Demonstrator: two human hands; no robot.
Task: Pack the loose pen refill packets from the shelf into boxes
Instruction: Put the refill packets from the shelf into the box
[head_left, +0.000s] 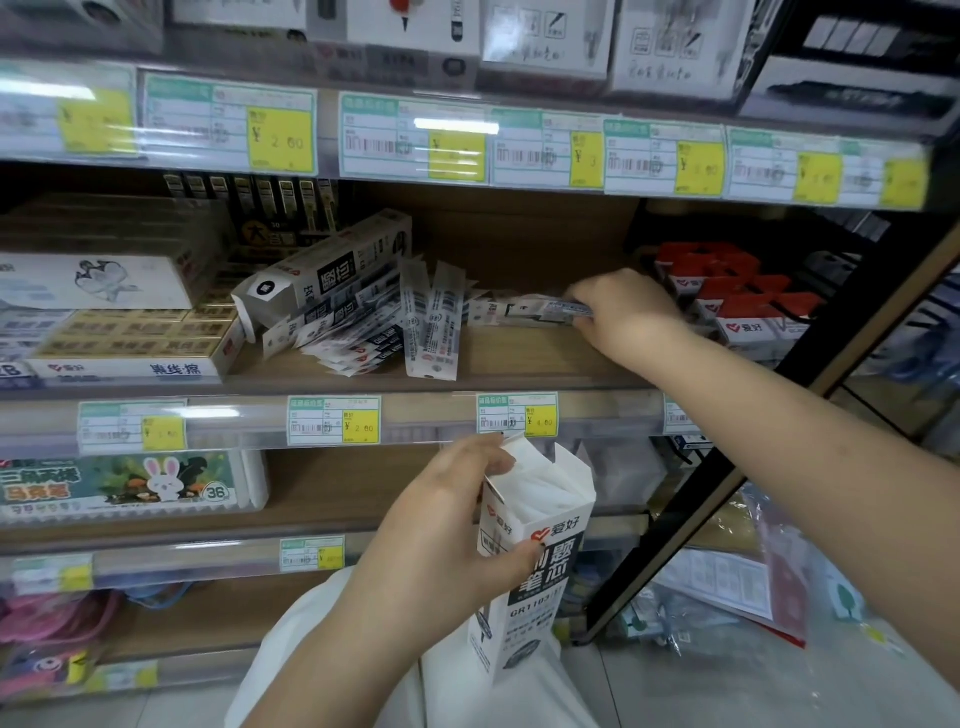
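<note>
My left hand (457, 525) grips an open white refill box (535, 566) upright below the middle shelf; white packets stand inside it. On the wooden shelf (519, 358), my right hand (626, 306) pinches a small bunch of refill packets (540, 310) lying flat at the right. A fan of loose refill packets (395, 322) lies spread in the shelf's middle. A second white refill box (332, 267) lies tilted on its side behind them, its end flap open.
Flat boxes of erasers (135, 338) fill the shelf's left. Red-topped packs (737, 296) stand at the right beside a black slanted upright (727, 467). Price-tag rails (332, 421) edge each shelf. Bagged stock (753, 587) lies on the floor at the right.
</note>
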